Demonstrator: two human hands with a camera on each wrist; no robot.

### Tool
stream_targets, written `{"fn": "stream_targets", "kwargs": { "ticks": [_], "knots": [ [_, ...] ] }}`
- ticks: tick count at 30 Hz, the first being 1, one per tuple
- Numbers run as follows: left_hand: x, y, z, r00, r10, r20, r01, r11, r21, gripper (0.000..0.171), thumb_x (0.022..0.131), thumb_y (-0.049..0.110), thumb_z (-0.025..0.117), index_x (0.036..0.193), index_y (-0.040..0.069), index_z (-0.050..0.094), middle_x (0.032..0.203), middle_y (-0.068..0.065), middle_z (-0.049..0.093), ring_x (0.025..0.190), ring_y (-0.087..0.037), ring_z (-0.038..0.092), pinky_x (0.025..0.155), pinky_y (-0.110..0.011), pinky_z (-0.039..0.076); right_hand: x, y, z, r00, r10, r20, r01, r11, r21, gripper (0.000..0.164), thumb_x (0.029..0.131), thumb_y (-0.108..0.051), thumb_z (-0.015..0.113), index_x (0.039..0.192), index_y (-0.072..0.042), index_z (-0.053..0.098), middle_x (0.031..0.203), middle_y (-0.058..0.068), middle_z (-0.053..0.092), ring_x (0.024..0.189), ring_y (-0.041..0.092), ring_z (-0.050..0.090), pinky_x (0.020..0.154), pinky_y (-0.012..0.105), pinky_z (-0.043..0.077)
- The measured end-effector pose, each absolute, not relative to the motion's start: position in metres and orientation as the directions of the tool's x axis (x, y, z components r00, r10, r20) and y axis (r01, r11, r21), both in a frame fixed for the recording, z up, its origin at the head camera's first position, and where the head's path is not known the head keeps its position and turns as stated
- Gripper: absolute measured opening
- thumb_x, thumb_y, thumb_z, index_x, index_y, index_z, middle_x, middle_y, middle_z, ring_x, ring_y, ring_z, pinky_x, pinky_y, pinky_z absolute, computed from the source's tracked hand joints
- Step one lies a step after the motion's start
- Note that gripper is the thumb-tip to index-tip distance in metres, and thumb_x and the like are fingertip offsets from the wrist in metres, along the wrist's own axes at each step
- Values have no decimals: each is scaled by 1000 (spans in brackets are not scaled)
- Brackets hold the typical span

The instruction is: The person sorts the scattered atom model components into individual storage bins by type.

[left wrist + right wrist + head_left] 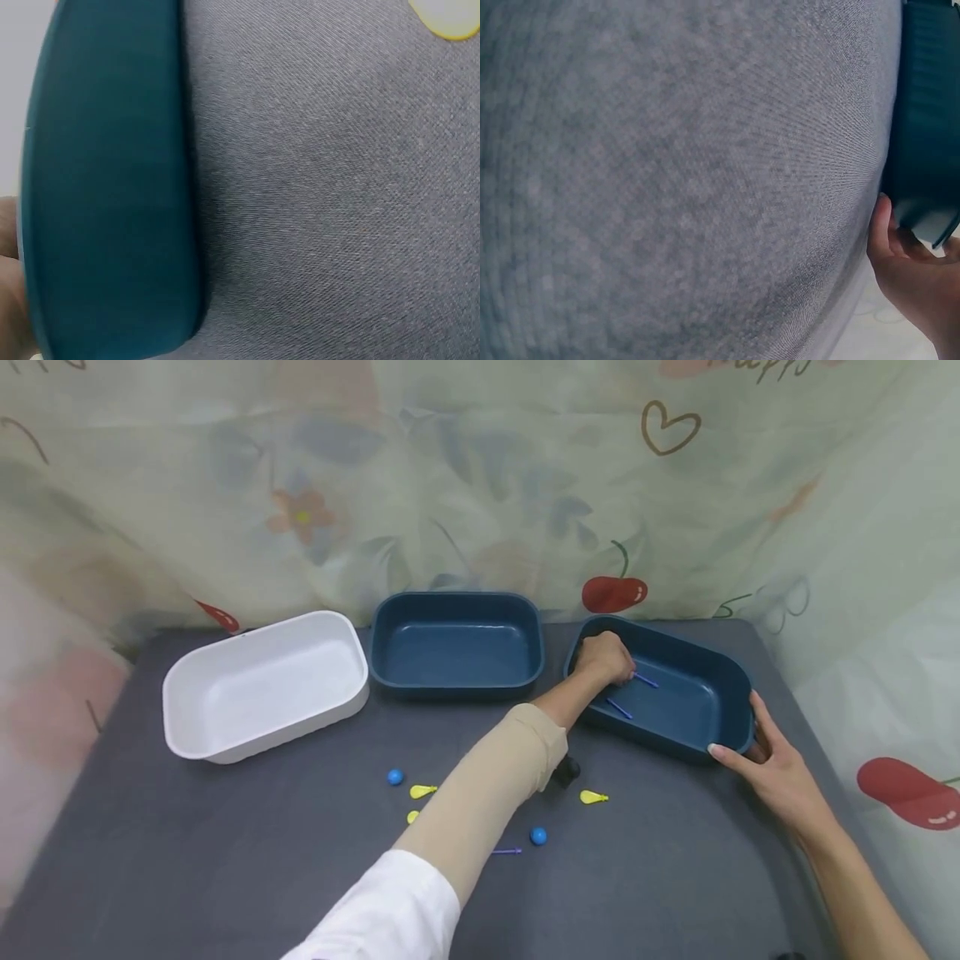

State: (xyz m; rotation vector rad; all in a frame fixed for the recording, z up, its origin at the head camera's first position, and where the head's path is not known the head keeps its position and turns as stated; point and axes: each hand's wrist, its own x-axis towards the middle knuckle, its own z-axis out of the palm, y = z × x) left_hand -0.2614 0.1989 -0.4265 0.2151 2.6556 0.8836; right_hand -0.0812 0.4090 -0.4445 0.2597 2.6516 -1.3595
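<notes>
My left hand (606, 657) reaches over the near rim into the right-hand blue bin (675, 739). Its fingers are curled, and a thin purple stick (647, 680) juts out from the fingertips, which are partly hidden. Another purple stick (619, 708) lies on the bin floor below that hand. At the bin's right end, my right hand (776, 772) grips the corner, thumb at the front and fingers round the side. In the left wrist view, the bin's wall (112, 180) covers most of the left hand. The right wrist view also shows the right hand (919, 289) at the bin corner.
A white bin (262, 693) and a middle blue bin (457, 681) stand left of it. On the grey table are blue balls (395, 777) (537, 836), yellow teardrop-shaped pieces (593, 797) (422, 791) and a purple stick (507, 852). My left sleeve (480, 793) crosses above them.
</notes>
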Motion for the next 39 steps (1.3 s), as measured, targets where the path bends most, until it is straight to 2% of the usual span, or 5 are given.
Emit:
{"fn": "stream_targets", "kwargs": {
  "ticks": [4, 10, 17, 31, 39],
  "knots": [
    [-259, 193, -418, -935, 270, -231, 81, 794, 602, 18, 91, 22, 70, 76, 24, 80, 78, 14, 69, 82, -7, 60, 69, -21, 49, -81, 408, -445, -973, 88, -213, 224, 575, -787, 95, 98, -36, 64, 154, -44, -13, 164, 21, 4, 141, 51, 25, 74, 4, 40],
    [-258, 187, -403, -900, 385, -205, 172, 745, 645, 11, 92, 26, 72, 99, 26, 80, 98, 15, 72, 100, -6, 59, 77, -19, 47, -82, 409, -446, -974, 89, -207, 219, 584, -781, 96, 98, -37, 64, 153, -44, -14, 164, 22, 5, 141, 51, 25, 74, 4, 39],
    [-256, 177, -388, -808, 569, -151, 275, 592, 758, 18, 95, 22, 69, 111, 22, 76, 94, 12, 72, 79, -5, 65, 67, -17, 48, -85, 413, -449, -976, 73, -206, 211, 567, -797, 96, 99, -35, 63, 152, -43, -16, 164, 21, 1, 142, 51, 20, 75, 3, 39],
    [-234, 133, -377, -673, 740, 22, 451, 387, 804, 23, 97, 19, 67, 118, 16, 72, 94, 11, 68, 87, 2, 63, 78, -11, 46, -86, 413, -454, -966, 89, -241, 247, 583, -774, 97, 98, -39, 62, 153, -40, -18, 163, 24, 2, 141, 53, 22, 73, 5, 41],
    [-220, 107, -370, -662, 745, 82, 461, 319, 828, 23, 97, 16, 67, 119, 15, 72, 96, 10, 67, 88, -1, 66, 76, -13, 48, -85, 414, -454, -970, 94, -223, 234, 596, -768, 97, 98, -38, 63, 153, -40, -17, 163, 23, 1, 141, 53, 21, 74, 5, 41]
  ]
}}
